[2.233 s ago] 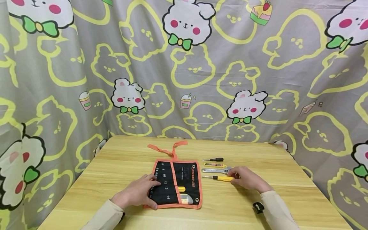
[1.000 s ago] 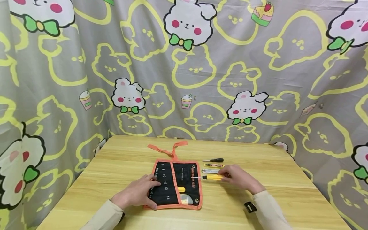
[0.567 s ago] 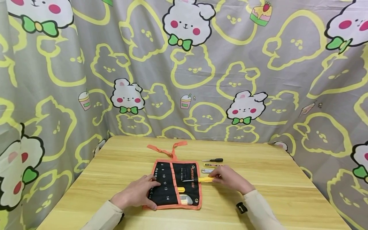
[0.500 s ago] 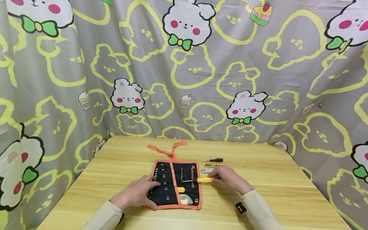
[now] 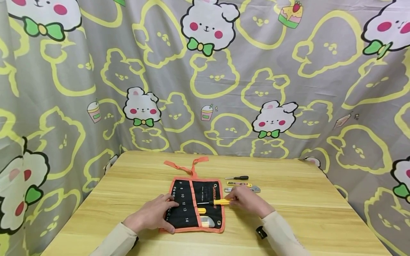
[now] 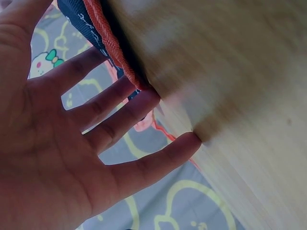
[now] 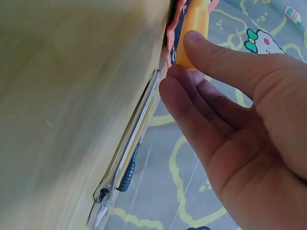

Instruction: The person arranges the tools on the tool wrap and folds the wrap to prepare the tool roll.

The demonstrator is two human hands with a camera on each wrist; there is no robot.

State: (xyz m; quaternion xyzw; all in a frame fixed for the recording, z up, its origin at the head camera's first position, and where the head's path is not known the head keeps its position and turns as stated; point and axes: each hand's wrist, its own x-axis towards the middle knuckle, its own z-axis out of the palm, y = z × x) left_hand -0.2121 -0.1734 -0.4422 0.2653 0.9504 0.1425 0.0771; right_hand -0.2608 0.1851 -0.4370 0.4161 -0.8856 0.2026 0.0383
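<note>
A black tool roll (image 5: 209, 190) with orange edging lies unrolled on the table, its left part a row of numbered pockets. My left hand (image 5: 155, 212) rests on its left side with fingers extended; in the left wrist view the fingertips (image 6: 151, 98) are at the orange edging. My right hand (image 5: 246, 200) pinches the yellow handle of a screwdriver (image 5: 221, 201) between thumb and fingers. The screwdriver's shaft points left over the roll, its tip right at the orange pocket edge. Below it, a yellow handle (image 5: 202, 211) and a grey-and-yellow tool (image 5: 207, 222) stick out of pockets.
Right of the roll lie a black-handled screwdriver (image 5: 237, 177), a yellow utility knife (image 5: 238, 184) and an adjustable wrench (image 7: 136, 122), partly behind my right hand in the head view. Orange ties (image 5: 193, 170) extend from the roll's far edge. A patterned curtain (image 5: 179, 78) hangs behind the table.
My right hand has picked the yellow screwdriver up from beside the wrench and carried it left over the roll, bringing its tip to the pocket edge. The left hand has stayed in place.
</note>
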